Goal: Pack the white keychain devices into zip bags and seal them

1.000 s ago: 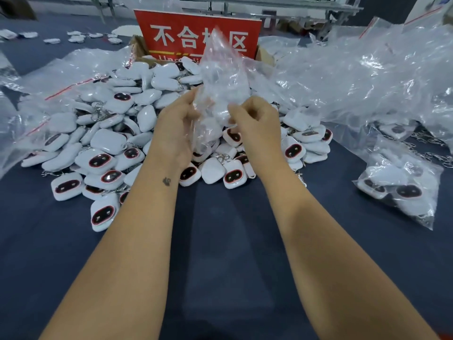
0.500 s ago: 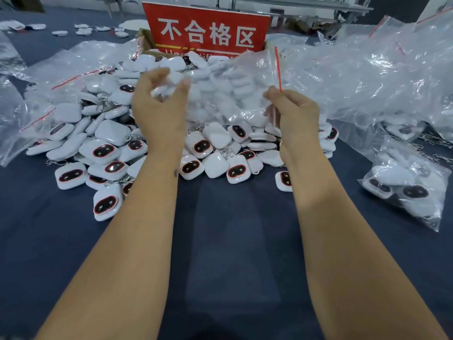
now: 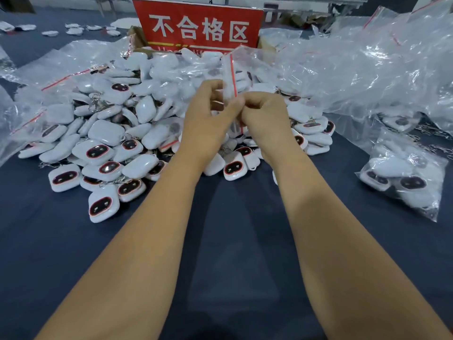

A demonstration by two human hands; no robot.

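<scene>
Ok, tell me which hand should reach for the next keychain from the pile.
Probably the left hand. Both hands pinch the zip bag, but most of the loose keychains lie on its side. The right hand could keep holding the bag by its red strip. Which hand grips more firmly cannot be told.
</scene>
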